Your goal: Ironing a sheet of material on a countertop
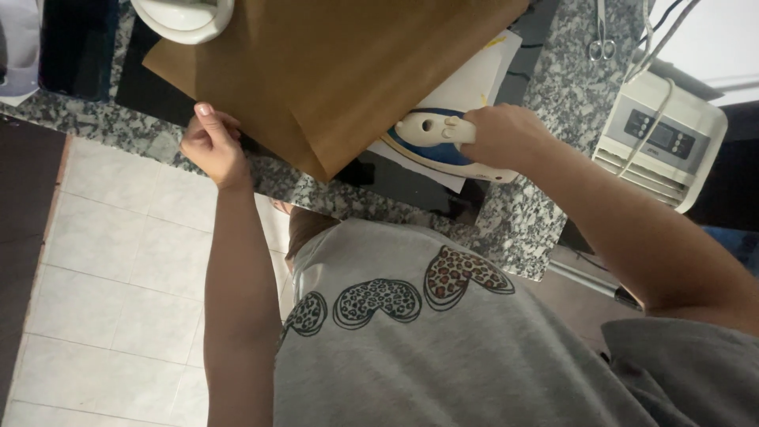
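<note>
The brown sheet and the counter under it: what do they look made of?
The brown sheet looks like matte paper or thin coated sheet: flat, crisp-edged, no weave; the left hand pinches its edge. The counter seems polished granite-like stone, speckled grey and black. The iron in the right hand looks like glossy cream plastic.

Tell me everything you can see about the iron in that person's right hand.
The iron is cream-white plastic with a blue panel along its side. Its handle shows two small dark holes near the front. It lies with its pointed nose tucked under the edge of a brown paper sheet, resting on white paper on the speckled stone counter. The right hand wraps the handle; the rear is hidden.
</note>
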